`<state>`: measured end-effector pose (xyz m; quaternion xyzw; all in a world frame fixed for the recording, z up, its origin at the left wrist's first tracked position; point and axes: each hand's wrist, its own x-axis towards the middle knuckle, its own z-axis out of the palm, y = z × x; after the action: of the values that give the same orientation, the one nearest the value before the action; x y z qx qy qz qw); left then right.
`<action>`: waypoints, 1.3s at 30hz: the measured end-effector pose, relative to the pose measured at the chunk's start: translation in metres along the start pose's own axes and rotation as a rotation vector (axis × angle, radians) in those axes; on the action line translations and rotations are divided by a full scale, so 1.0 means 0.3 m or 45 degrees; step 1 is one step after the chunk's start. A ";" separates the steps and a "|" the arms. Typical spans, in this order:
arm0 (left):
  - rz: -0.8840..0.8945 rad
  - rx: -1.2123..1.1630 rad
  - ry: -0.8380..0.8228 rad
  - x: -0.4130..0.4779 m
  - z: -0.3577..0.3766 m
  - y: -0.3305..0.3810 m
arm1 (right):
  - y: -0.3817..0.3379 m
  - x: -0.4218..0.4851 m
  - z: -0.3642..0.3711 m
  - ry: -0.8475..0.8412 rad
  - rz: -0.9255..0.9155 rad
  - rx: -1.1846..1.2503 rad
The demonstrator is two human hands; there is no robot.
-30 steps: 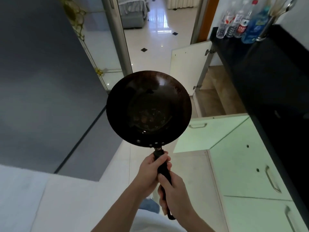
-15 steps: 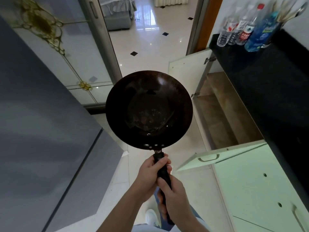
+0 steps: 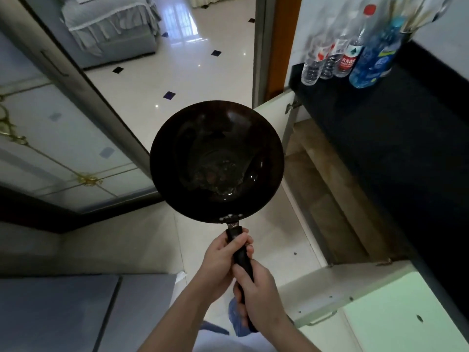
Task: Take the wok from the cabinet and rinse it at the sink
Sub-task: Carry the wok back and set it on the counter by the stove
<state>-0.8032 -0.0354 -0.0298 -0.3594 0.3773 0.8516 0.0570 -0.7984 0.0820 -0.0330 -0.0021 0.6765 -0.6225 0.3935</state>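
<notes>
A dark round wok [image 3: 215,161] with a black handle is held out in front of me over the tiled floor, bowl facing up, with some brownish residue at its bottom. My left hand [image 3: 223,260] grips the handle just below the rivets. My right hand [image 3: 258,298] grips the handle lower down, nearer my body. The open cabinet [image 3: 337,199] under the black counter is to the right of the wok, its shelf bare. No sink is in view.
Two pale green cabinet doors [image 3: 335,293] stand open on the right and jut into the floor space. Several plastic bottles [image 3: 347,57] stand on the black countertop [image 3: 406,138]. A grey fridge [image 3: 76,313] is at lower left, a sliding door frame [image 3: 83,80] beyond.
The view has swung up and forward: the fridge slid to the lower left and the doorway and bottles came closer. Both hands keep the same hold on the wok handle.
</notes>
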 end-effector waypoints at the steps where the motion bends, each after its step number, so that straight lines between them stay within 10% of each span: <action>1: -0.004 0.029 -0.013 0.032 0.022 0.022 | -0.014 0.030 -0.013 0.018 0.002 0.021; 39: -0.847 1.018 -1.017 0.826 0.686 0.233 | -0.386 0.567 -0.284 1.460 0.077 0.596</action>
<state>-1.1283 0.0126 -0.0562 -0.0640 0.4832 0.6508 0.5822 -1.0178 0.0437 -0.0326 0.4384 0.6255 -0.6450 -0.0252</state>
